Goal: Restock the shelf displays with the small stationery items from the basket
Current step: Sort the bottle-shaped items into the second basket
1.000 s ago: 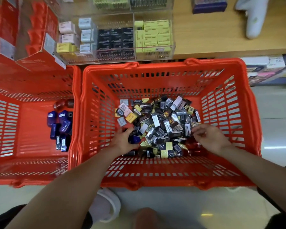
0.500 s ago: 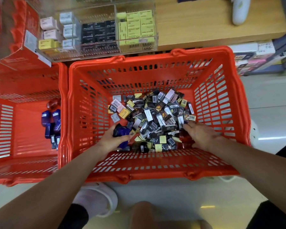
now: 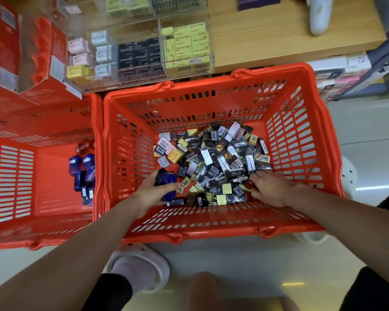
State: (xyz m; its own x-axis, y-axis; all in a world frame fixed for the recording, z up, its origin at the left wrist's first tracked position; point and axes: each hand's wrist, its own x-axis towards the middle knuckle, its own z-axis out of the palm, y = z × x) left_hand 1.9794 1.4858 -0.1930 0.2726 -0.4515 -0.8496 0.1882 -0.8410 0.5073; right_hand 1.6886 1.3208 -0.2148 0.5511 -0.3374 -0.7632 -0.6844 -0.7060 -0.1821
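1. Two orange baskets side by side on the pale floor: the larger basket (image 3: 213,86) in the middle, a second basket (image 3: 38,234) at left, rims touching.
2. Heaped on the larger basket's floor, a pile of small boxed items (image 3: 213,162), mostly black and silver, some yellow and pink, many with barcodes up.
3. At the pile's near-left edge, left hand (image 3: 154,195) curled round dark blue packets (image 3: 165,179), thumb across them; how many packets, hard to tell in the blur.
4. At the pile's near-right edge, right hand (image 3: 271,189) palm down, fingers spread and resting on the items; grasping anything underneath or not, cannot tell.
5. In the second basket, against the wall next to the larger one, a small cluster of blue packets (image 3: 83,173) with a red one (image 3: 83,146) just behind.
6. Beyond the baskets, on a wooden shelf (image 3: 267,41), a clear display case (image 3: 144,52) with compartments: pink, white and yellow boxes at left, black boxes in the middle, yellow boxes at right.
7. Left of the case, red cartons (image 3: 20,63); far right on the shelf, a white object (image 3: 319,16).
8. Near the bottom edge, a white shoe (image 3: 142,265) below the larger basket.
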